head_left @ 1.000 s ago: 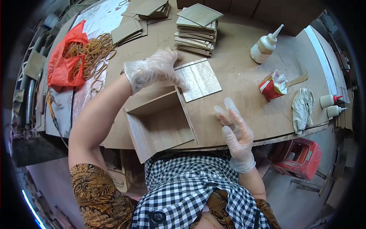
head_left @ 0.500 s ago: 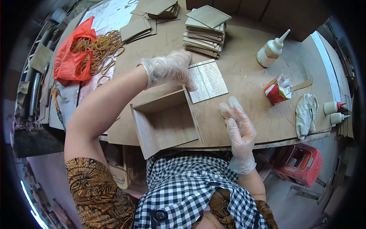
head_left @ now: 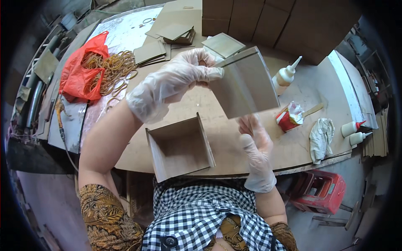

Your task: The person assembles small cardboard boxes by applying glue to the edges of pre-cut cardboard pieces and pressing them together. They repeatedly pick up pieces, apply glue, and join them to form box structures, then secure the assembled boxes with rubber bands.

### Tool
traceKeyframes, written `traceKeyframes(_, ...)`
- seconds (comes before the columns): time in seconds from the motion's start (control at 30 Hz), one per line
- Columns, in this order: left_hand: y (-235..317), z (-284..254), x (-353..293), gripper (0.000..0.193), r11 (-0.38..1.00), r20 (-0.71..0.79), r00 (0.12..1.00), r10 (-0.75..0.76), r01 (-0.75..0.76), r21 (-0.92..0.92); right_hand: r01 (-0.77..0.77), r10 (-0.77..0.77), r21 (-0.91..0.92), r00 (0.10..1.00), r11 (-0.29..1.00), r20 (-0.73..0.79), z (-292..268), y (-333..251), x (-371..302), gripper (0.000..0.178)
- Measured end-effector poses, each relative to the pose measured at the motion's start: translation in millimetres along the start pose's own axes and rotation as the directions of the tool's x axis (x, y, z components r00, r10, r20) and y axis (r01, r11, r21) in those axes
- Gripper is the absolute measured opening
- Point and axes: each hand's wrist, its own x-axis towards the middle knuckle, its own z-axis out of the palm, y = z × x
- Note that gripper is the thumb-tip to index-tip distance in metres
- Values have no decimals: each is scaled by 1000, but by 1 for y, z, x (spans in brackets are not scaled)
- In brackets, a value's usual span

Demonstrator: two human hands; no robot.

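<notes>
My left hand (head_left: 176, 77), in a clear plastic glove, is closed on the upper left corner of a thin wooden panel (head_left: 247, 85). The panel is raised and tilted above the table, with a dark groove along its upper edge. My gloved right hand (head_left: 258, 152) is below the panel's lower edge, its thumb apart from the fingers. Fingertips of that hand are partly hidden at the panel, and whether they touch it I cannot tell. A wooden box (head_left: 182, 146) with one open side lies near the table's front edge, below my left hand.
Behind the raised panel is a panel stack (head_left: 224, 44), mostly hidden. More panels (head_left: 150, 52) lie back left, beside rubber bands (head_left: 113, 69) and a red bag (head_left: 79, 79). Rightward are a glue bottle (head_left: 284, 77), a red tub (head_left: 289, 119) and a cloth (head_left: 321, 140).
My left hand has lifted the panel from the table beside the box and tilted it up. My right hand has moved slightly, now under the panel's lower edge. The view has shifted.
</notes>
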Motion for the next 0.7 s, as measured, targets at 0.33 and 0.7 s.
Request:
traceKeyframes(0.33, 29, 8, -84, 47, 934, -175, 931, 321, -281, 221, 344, -362, -248, 932, 906, -27, 51, -57, 30, 20)
traceKeyframes(0.7, -107, -16, -210, 141, 933, -349, 865, 361, -333, 138, 865, -108, -492, 482, -96, 869, 73, -75, 30, 44)
